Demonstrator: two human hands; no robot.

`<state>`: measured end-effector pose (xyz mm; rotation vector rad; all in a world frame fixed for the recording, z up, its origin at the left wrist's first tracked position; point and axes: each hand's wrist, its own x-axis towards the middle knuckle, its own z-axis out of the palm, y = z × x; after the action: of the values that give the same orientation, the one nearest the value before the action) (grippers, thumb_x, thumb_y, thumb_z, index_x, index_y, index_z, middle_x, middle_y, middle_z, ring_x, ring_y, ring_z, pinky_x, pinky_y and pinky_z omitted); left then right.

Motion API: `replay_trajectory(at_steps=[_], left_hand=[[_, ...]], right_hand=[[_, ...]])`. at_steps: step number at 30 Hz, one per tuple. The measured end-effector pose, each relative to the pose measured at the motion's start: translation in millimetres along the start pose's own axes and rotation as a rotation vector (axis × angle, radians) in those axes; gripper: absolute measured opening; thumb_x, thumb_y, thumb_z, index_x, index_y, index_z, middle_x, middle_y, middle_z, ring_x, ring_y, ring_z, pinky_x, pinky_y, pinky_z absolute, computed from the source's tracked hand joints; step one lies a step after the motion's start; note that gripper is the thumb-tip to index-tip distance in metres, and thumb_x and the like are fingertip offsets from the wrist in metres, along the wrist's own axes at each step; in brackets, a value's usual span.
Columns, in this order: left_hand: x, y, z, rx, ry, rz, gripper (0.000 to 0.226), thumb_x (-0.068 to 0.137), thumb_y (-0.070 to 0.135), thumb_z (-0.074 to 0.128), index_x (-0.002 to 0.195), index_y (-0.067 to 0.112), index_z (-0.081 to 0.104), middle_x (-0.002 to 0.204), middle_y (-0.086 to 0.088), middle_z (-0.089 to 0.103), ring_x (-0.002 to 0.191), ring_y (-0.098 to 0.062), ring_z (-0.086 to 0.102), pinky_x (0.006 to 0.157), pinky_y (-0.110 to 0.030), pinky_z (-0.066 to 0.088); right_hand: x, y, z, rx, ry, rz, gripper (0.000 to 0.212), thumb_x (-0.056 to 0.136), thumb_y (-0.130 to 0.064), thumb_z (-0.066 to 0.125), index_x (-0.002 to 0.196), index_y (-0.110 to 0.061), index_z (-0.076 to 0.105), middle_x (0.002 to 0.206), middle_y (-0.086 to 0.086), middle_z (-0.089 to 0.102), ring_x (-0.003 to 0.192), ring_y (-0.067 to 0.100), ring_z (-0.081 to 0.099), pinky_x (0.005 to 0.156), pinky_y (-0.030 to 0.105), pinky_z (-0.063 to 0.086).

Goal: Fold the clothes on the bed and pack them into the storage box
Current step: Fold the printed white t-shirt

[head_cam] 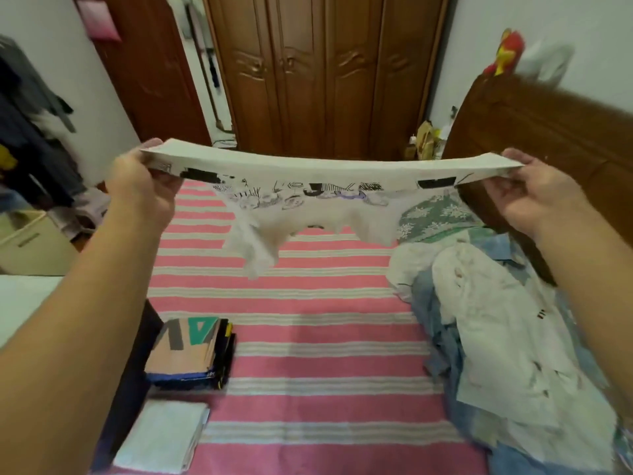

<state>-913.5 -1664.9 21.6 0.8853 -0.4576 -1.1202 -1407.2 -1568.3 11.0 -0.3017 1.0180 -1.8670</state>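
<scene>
L hand (144,186) & R hand (534,197) pinch white printed shirt (308,197) taut above bed (308,337); loose hem may bunch, skewing fold.

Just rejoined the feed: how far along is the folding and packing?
Done: two folded stacks, a colourful stack and a white stack, lie on the striped bed. In hand: left hand and right hand stretch a printed white shirt. Left: the unfolded pile, then packing.

Head view: worn on the person's head, close above the fingers (161,181).
Facing: forward and down, over the pink-and-white striped bed (318,341).
</scene>
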Motion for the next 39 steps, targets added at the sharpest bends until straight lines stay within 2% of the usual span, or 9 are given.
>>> replay_trajectory(at_steps=[4, 7, 13, 16, 20, 23, 29, 34, 39], left_hand=[[-30.3, -18.6, -50.0, 0.100, 0.042, -0.023, 0.026, 0.094, 0.010, 0.060, 0.118, 0.011, 0.071, 0.115, -0.011, 0.073, 0.093, -0.024, 0.076, 0.077, -0.036, 0.063], [-46.5, -63.3, -112.6, 0.323, 0.062, -0.068, 0.020, 0.098, 0.007, 0.053, 0.099, 0.015, 0.071, 0.112, -0.011, 0.071, 0.100, -0.027, 0.074, 0.082, -0.037, 0.061], [-85.4, -200.8, -262.6, 0.711, 0.175, -0.354, 0.031, 0.099, -0.005, 0.043, 0.095, 0.014, 0.067, 0.104, -0.023, 0.070, 0.082, -0.026, 0.071, 0.073, -0.034, 0.057], [-105.4, -277.2, -334.9, 0.853, 0.221, -0.511, 0.033, 0.097, -0.009, 0.041, 0.101, 0.010, 0.068, 0.102, -0.024, 0.069, 0.092, -0.035, 0.069, 0.080, -0.037, 0.056], [-126.3, -381.5, -433.9, 0.941, 0.306, -0.684, 0.037, 0.090, -0.019, 0.040, 0.105, 0.003, 0.066, 0.107, -0.018, 0.066, 0.098, -0.036, 0.064, 0.093, -0.042, 0.053], [-131.4, -427.3, -481.7, 0.892, 0.403, -0.745, 0.024, 0.095, -0.008, 0.046, 0.107, 0.001, 0.065, 0.100, -0.017, 0.062, 0.088, -0.031, 0.063, 0.090, -0.042, 0.055], [-142.3, -431.6, -505.8, 1.084, 0.410, -0.595, 0.021, 0.094, -0.007, 0.056, 0.109, 0.005, 0.066, 0.104, -0.018, 0.065, 0.089, -0.031, 0.063, 0.078, -0.032, 0.053], [-141.8, -407.0, -504.1, 1.377, 0.298, -0.633, 0.022, 0.093, -0.002, 0.056, 0.105, 0.009, 0.071, 0.100, -0.021, 0.071, 0.078, -0.031, 0.066, 0.071, -0.035, 0.053], [-150.9, -382.7, -458.3, 2.060, -0.046, -0.484, 0.026, 0.088, 0.003, 0.062, 0.113, 0.006, 0.071, 0.128, -0.024, 0.060, 0.106, -0.041, 0.057, 0.096, -0.053, 0.049]], right_hand=[[-22.4, 27.8, -27.7, -0.136, 0.020, 0.009, 0.033, 0.102, 0.004, 0.038, 0.095, -0.017, 0.062, 0.108, 0.012, 0.068, 0.097, 0.021, 0.070, 0.075, 0.030, 0.061], [-32.3, 73.1, -73.9, -0.216, 0.076, 0.087, 0.038, 0.102, 0.006, 0.033, 0.095, -0.019, 0.060, 0.098, 0.009, 0.074, 0.090, 0.018, 0.073, 0.072, 0.030, 0.062], [-52.9, 205.4, -218.9, -0.404, 0.237, 0.351, 0.050, 0.096, 0.016, 0.036, 0.082, -0.016, 0.072, 0.086, 0.012, 0.074, 0.072, 0.016, 0.074, 0.063, 0.024, 0.060], [-59.3, 281.9, -290.9, -0.545, 0.325, 0.491, 0.041, 0.097, 0.016, 0.037, 0.098, -0.011, 0.067, 0.073, 0.007, 0.074, 0.067, 0.014, 0.073, 0.061, 0.021, 0.059], [-61.5, 396.2, -398.8, -0.669, 0.390, 0.646, 0.041, 0.093, 0.019, 0.035, 0.115, -0.005, 0.061, 0.091, 0.009, 0.069, 0.087, 0.020, 0.068, 0.063, 0.018, 0.059], [-65.1, 448.2, -451.3, -0.612, 0.498, 0.718, 0.028, 0.095, 0.008, 0.040, 0.105, -0.004, 0.063, 0.103, 0.012, 0.064, 0.100, 0.025, 0.062, 0.066, 0.025, 0.062], [-69.0, 460.8, -462.0, -0.881, 0.524, 0.623, 0.020, 0.098, 0.007, 0.052, 0.095, -0.008, 0.066, 0.106, 0.012, 0.065, 0.094, 0.023, 0.066, 0.064, 0.023, 0.061], [-71.5, 437.5, -449.4, -1.190, 0.528, 0.622, 0.026, 0.093, 0.007, 0.059, 0.090, -0.016, 0.071, 0.112, 0.012, 0.068, 0.101, 0.030, 0.065, 0.085, 0.039, 0.061], [-88.2, 409.0, -391.7, -1.192, 0.522, 0.563, 0.031, 0.088, 0.006, 0.061, 0.085, -0.022, 0.072, 0.106, 0.010, 0.071, 0.102, 0.032, 0.066, 0.094, 0.045, 0.055]])
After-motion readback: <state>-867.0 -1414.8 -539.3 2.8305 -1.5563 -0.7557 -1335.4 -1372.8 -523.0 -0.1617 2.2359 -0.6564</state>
